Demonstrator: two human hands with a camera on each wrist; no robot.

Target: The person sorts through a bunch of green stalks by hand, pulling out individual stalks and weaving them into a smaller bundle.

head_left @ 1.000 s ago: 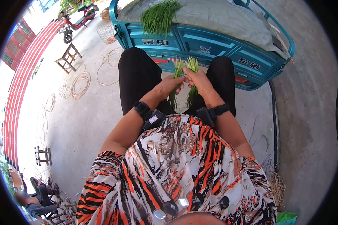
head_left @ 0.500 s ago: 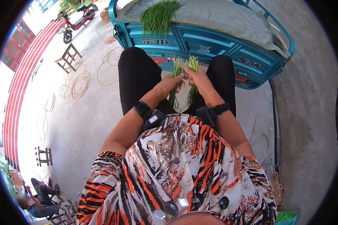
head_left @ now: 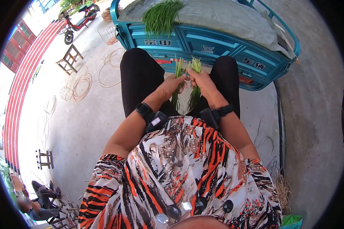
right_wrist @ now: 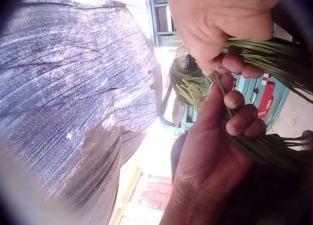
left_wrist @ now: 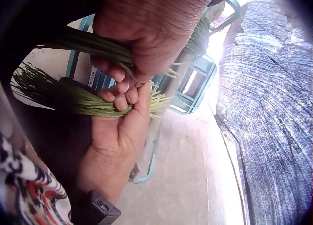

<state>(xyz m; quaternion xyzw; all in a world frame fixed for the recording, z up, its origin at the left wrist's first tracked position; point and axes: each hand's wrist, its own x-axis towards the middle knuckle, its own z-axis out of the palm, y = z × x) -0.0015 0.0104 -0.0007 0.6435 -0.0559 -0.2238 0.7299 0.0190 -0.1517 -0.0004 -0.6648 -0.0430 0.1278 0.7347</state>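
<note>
In the head view the left hand (head_left: 171, 86) grips a thin bunch of green stalks (head_left: 176, 100), and the right hand (head_left: 205, 82) grips a fuller bunch (head_left: 194, 100) beside it. Both bunches stand with pale ends up and darker leaves hanging down between the knees. The fingertips of the two hands meet between the bunches. From the left wrist view, the right hand (left_wrist: 120, 142) has its fingers curled round its bunch (left_wrist: 83, 102). The right wrist view shows thumb and fingers of the left hand (right_wrist: 210, 151) pinching a few pale stalks close to the right hand's fingertips.
A blue cart (head_left: 214, 47) stands beyond the knees, with a heap of green stalks (head_left: 162, 17) on its grey cover (head_left: 218, 19). To the left are a wooden stool (head_left: 69, 59), coiled strips (head_left: 82, 87), a red scooter (head_left: 78, 23) and a seated person (head_left: 46, 198).
Both hands stay close together, still gripping their bunches, with slight finger movement. The left bunch's upper ends have shifted slightly left. The seated person at the lower left has changed arm posture.
</note>
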